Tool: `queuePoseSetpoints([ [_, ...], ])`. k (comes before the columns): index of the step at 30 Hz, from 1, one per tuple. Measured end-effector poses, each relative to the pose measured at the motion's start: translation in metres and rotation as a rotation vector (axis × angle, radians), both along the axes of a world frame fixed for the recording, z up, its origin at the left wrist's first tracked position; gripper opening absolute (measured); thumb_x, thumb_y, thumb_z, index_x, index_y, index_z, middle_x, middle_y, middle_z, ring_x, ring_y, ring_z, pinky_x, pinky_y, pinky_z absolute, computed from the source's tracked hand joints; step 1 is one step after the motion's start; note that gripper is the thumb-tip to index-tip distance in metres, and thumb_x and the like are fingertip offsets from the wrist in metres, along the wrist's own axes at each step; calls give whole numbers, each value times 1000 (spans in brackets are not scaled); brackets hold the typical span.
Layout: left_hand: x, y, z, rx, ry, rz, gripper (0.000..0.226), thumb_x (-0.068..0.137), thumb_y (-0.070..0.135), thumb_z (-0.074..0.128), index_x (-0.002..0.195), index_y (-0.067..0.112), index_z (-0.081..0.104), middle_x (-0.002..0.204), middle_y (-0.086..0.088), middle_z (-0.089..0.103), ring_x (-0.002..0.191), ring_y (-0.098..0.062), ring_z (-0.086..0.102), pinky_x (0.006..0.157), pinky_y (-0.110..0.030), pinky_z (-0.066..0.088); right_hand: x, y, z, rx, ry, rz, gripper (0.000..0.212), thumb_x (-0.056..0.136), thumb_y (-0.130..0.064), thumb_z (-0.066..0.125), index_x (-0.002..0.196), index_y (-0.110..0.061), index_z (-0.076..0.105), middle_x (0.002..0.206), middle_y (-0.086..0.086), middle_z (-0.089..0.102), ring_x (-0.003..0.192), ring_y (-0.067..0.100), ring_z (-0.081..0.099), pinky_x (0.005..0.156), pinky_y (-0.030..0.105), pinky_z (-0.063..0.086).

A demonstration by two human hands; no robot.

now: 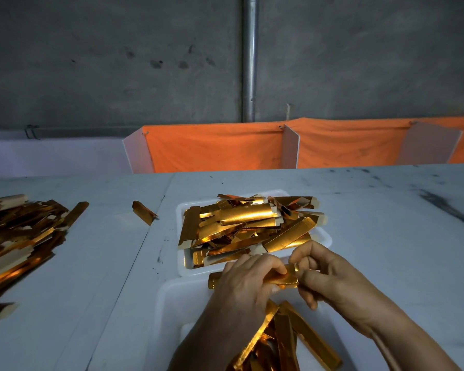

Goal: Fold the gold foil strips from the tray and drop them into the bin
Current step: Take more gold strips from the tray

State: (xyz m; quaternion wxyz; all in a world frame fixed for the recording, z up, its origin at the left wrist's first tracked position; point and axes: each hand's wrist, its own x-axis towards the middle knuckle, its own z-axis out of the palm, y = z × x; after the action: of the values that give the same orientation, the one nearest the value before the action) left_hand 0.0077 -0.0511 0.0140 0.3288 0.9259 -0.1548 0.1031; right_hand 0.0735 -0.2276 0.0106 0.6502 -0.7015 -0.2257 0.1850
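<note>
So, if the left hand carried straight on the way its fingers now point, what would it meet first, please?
The left hand points right along the gold strip it grips, so it would most likely meet the right hand first, which pinches the strip's other end just ahead.

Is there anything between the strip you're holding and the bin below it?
Nothing visible. Both the left hand and right hand hold the strip directly over the open bin, which already holds folded strips.
</note>
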Motion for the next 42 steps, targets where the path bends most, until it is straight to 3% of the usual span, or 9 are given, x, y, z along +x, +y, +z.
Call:
queuePoseSetpoints([
  [6,-3,2,3,-115,41,9,24,97,34,46,96,57,41,105,35,42,107,12,38,89,-13,38,-2,-1,3,205,133,59,17,88,-16,53,96,-6,65,62,8,50,50,17,52,50,24,47],
  [10,-5,2,10,-315,103,-7,21,82,46,46,101,55,51,108,27,56,105,8,49,89,-21,46,-1,-3,5,379,223,170,28,80,-26,73,102,-9,70,63,5,46,48,15,49,48,23,46],
  [14,-6,1,11,-362,149,-20,26,79,46,48,102,56,50,109,26,58,105,7,51,90,-22,46,-2,-2,5,414,264,168,39,65,-29,86,94,-7,71,60,4,44,44,12,47,45,21,44],
  [18,-8,1,11,-335,134,-7,22,82,47,49,99,61,49,106,29,56,103,10,49,84,-15,46,-2,1,5,384,298,102,10,85,-15,65,89,-9,72,56,3,42,42,11,43,42,20,41],
  [25,-8,1,12,-365,145,26,23,93,25,56,98,48,55,104,27,63,102,12,53,87,-18,44,-3,4,1,352,281,24,9,82,-17,63,82,-9,67,61,6,45,46,12,48,45,21,45],
  [29,-8,-1,16,-424,164,6,21,93,22,55,102,40,58,106,21,65,105,3,57,95,-30,46,-3,4,0,423,345,82,35,65,-31,88,85,-9,69,65,6,51,50,11,53,47,20,49],
  [32,-9,-1,16,-422,164,2,21,94,22,55,100,42,57,106,21,66,105,4,57,95,-29,46,-3,4,1,405,312,93,46,53,-35,93,82,-9,68,64,5,50,49,11,52,48,19,49],
  [38,-8,-1,12,-382,145,30,21,94,25,55,100,45,51,109,22,63,105,7,54,90,-16,43,-5,8,0,361,328,54,49,51,-40,93,80,-9,68,61,8,50,48,13,53,45,21,48],
  [42,-6,-2,8,-284,44,86,25,93,31,55,101,51,43,111,30,51,113,5,43,90,-14,39,-6,9,-2,246,498,81,53,77,-56,61,84,-4,72,73,20,63,60,24,66,51,29,55],
])
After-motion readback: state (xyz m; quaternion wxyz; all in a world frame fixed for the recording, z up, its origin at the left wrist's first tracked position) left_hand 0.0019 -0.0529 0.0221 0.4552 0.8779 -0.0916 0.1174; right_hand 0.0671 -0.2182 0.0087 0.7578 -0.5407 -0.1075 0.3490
